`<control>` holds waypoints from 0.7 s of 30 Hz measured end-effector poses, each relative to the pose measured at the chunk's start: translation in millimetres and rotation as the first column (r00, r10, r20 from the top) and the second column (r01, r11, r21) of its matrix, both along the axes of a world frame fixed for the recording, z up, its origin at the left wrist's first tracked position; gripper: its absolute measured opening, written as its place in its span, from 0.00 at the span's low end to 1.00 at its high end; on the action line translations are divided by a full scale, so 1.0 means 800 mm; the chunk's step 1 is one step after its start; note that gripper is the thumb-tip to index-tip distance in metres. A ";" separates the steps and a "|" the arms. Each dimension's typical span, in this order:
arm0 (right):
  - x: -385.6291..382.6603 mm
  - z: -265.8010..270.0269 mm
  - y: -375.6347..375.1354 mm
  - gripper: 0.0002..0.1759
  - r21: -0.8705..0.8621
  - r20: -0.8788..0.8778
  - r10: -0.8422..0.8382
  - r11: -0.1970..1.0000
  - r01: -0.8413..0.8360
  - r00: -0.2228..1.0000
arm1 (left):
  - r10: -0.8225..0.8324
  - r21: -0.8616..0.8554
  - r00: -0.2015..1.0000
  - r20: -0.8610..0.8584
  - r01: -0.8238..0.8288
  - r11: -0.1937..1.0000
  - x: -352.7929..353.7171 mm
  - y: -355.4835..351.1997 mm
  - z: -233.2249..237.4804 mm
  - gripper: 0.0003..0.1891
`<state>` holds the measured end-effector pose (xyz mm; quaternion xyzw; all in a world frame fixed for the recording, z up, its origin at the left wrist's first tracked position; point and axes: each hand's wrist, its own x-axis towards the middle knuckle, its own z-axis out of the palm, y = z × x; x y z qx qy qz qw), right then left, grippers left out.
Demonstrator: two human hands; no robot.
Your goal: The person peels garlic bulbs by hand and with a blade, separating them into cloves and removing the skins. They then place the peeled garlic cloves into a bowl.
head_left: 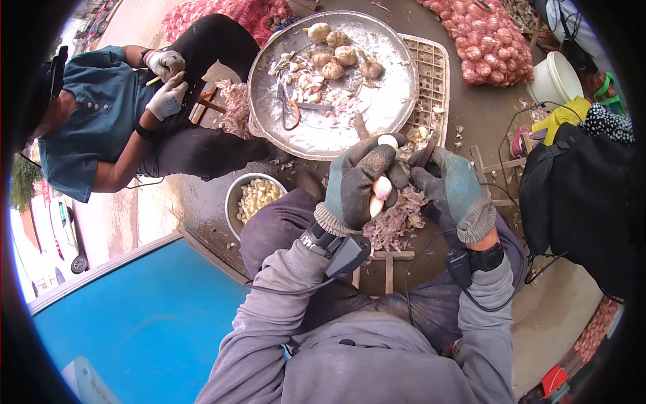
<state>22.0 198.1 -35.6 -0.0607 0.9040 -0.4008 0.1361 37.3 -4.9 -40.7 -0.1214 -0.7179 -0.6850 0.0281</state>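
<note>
Gloved and curled, my left hand [363, 176] holds several garlic cloves [381, 188] in its palm, with another pale clove [387, 141] at the fingertips. My right hand [452, 185], also gloved, is closed round a small knife [428, 149] whose dark blade points up beside the left fingers. Just beyond both hands is a large round metal tray [262, 114]. On it lie whole garlic bulbs [332, 69], loose cloves and skins, and scissors [291, 113] with an orange handle. Garlic peelings [393, 222] are heaped below my hands.
A metal bowl of peeled cloves [258, 196] stands left of my knee. Another person [101, 128] in gloves works at the left. Net sacks of garlic [488, 47], a white bucket [556, 79] and a black bag [579, 202] are at the right. A blue panel [141, 316] lies lower left.
</note>
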 end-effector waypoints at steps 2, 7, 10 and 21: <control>0.001 0.006 0.000 0.15 -0.034 -0.031 -0.018 0.999 0.017 0.999 | -0.299 0.478 0.850 0.433 0.065 0.876 -0.002 -0.013 0.016 0.29; 0.001 0.014 -0.006 0.13 -0.298 0.073 -0.057 0.952 0.076 0.996 | -0.247 0.518 0.749 0.615 -0.147 0.843 -0.005 -0.030 0.041 0.22; 0.000 0.044 -0.009 0.14 -0.541 0.244 -0.018 0.827 0.151 0.970 | -0.255 0.571 0.717 0.648 -0.237 0.786 -0.004 -0.027 0.037 0.15; 0.014 0.034 0.003 0.14 -0.735 0.152 0.025 0.671 0.096 0.988 | -0.295 0.554 0.725 0.622 -0.143 0.820 0.012 -0.005 0.035 0.12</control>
